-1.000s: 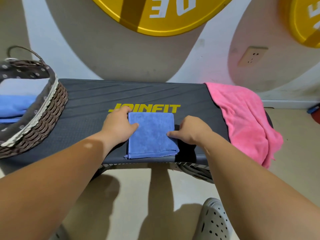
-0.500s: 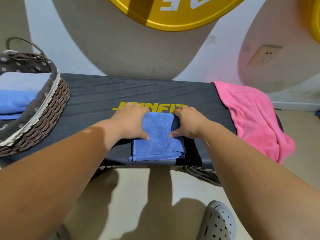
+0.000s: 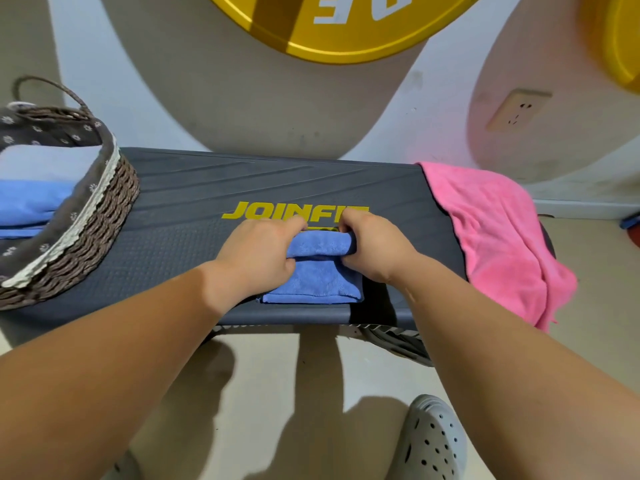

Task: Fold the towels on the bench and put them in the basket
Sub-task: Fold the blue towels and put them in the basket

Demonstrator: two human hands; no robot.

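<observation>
- Pale wall (image 3: pixel 104 46) behind, with a large yellow disc (image 3: pixel 346 26) carrying white letters at top centre; dark bench (image 3: pixel 194 209) stands against it, yellow "JOINFIT" lettering on its top.
- Far left: woven basket (image 3: pixel 86 244) with dark patterned lining sits on the bench's left end. Stacked towels (image 3: pixel 31 202) lie inside, blue ones showing with a paler one behind.
- Left hand (image 3: pixel 258 252): fingers curled round the left end of the far fold of the blue towel (image 3: pixel 318 271), grasping it.
- Blue towel: at bench centre, near the front edge, folded small. Its far part is lifted and rolled over toward the person; near part lies flat on the bench.
- Right hand (image 3: pixel 372 249): fingers curled round the right end of the same fold, grasping it. Partly covers the lettering.
- Pink towel (image 3: pixel 495 230): unfolded, draped over the bench's right end, hanging off the side. Apart from the blue towel.
- Wall socket (image 3: pixel 517 110) above the pink towel.
- Grey clog (image 3: pixel 429 441) on the floor (image 3: pixel 277 393), lower right.
</observation>
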